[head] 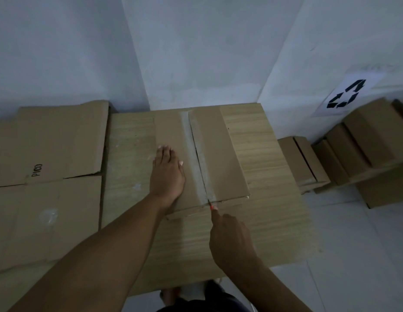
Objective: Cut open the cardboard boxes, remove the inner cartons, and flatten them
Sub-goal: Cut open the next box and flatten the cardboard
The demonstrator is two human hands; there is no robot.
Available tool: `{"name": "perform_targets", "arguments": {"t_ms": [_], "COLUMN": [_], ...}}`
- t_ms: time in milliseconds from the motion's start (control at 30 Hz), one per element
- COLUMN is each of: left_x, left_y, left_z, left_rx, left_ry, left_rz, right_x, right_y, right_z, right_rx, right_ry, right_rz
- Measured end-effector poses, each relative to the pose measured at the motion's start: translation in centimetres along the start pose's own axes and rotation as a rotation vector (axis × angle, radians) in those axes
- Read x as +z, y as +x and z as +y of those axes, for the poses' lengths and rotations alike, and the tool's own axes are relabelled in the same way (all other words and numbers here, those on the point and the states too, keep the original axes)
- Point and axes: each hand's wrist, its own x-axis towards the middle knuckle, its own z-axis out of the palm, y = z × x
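A person's left hand (167, 174) presses flat on a cardboard box (216, 154) at the table's (274, 176) middle; the right hand (229, 239) grips a cutter (211, 207) (red-tipped) at the taped seam's near end. Next, likely, lifting the flaps.

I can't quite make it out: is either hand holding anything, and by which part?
The right hand grips a red-tipped cutter by its handle, mostly hidden in the fist. The left hand holds nothing; it presses flat on the box.
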Motion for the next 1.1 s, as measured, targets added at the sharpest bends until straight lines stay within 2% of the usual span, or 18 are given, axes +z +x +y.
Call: {"name": "perform_targets", "arguments": {"t_ms": [200,400,567,733,833,1100], "left_x": [-0.2,-0.6,-1.3,-2.3,-3.0,-4.3], "left_y": [-0.2,-0.9,-3.8,-5.0,-3.0,4.9], "left_z": [-0.1,-1.2,-1.8,-2.8,-3.0,-1.9], "left_rx": [0.020,0.069,0.069,0.116,0.048,-0.154], "left_ry": [0.009,0.000,-0.037,-0.015,-0.027,-0.050], "left_rz": [-0.022,-0.050,-0.063,0.100,0.188,0.237], "right_x": [0.8,-3.2,-5.8,-8.9,-11.5,-15.7], "right_y": [-1.4,-2.5,1.2,6.6,10.3,21.6], "right_z": [0.0,1.3,3.1,3.5,3.1,1.3], "right_rx": [0.013,-0.022,0.032,0.048,0.025,-0.099], "right_ry": [0.028,0.232,0.314,0.213,0.186,0.133], "right_rz": [0.017,0.166,0.263,0.306,0.329,0.295]}}
